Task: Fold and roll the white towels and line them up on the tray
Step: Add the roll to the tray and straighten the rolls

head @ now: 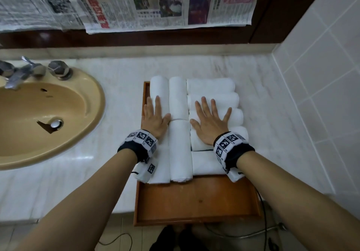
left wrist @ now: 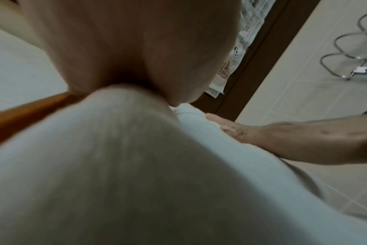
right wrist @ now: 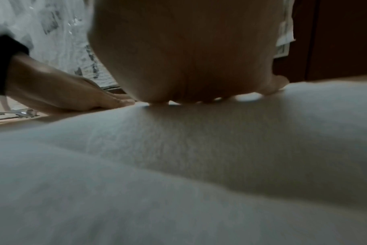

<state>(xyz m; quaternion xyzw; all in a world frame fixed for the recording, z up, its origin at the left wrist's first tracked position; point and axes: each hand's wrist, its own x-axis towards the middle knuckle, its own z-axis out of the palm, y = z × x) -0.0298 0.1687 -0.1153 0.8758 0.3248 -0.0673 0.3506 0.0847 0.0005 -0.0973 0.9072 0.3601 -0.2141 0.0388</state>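
Note:
Several rolled white towels fill the far part of the wooden tray (head: 196, 202) on the counter. Lengthwise rolls (head: 180, 147) lie on the left and crosswise rolls (head: 212, 87) are stacked in a column on the right. My left hand (head: 153, 117) lies flat, fingers straight, on the leftmost rolls. My right hand (head: 210, 122) presses flat with spread fingers on the crosswise rolls. The left wrist view shows my palm (left wrist: 136, 54) on a towel roll (left wrist: 115, 157). In the right wrist view, my palm (right wrist: 189, 58) rests on towel cloth (right wrist: 199, 157).
A beige sink (head: 39, 114) with chrome taps (head: 25, 71) sits to the left on the white marble counter (head: 263, 94). Newspapers (head: 136, 3) hang on the back wall. A tiled wall (head: 321, 65) closes the right side. The tray's near half is bare wood.

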